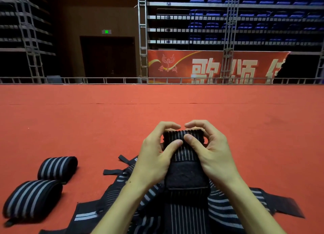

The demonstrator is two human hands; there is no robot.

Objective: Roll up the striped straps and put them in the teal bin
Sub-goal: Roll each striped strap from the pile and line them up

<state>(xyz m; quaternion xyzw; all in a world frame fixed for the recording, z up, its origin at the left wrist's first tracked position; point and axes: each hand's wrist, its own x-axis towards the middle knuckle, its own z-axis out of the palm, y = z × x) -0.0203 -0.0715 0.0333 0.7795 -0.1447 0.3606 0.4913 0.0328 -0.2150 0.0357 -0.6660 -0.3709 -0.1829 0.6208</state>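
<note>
- Hands, count two: my left hand (154,156) and right hand (210,151) both grip one striped strap (185,163), centre of view, raised above the floor.
- My fingers (164,127) curl narrowly over the strap's rolled top end. Both thumbs press its near face, tips almost meeting.
- The unrolled length hangs toward me, with a black fuzzy patch (185,176) just below the thumbs.
- Rolled straps, count two: far roll (57,167) and near roll (33,197), on the floor to my left, just beside each other.
- Loose straps (122,186): overlapping heap under my forearms; count cannot be told.
- Red carpet (157,102) stretches wide ahead to a metal rail (105,79) at its far edge.
</note>
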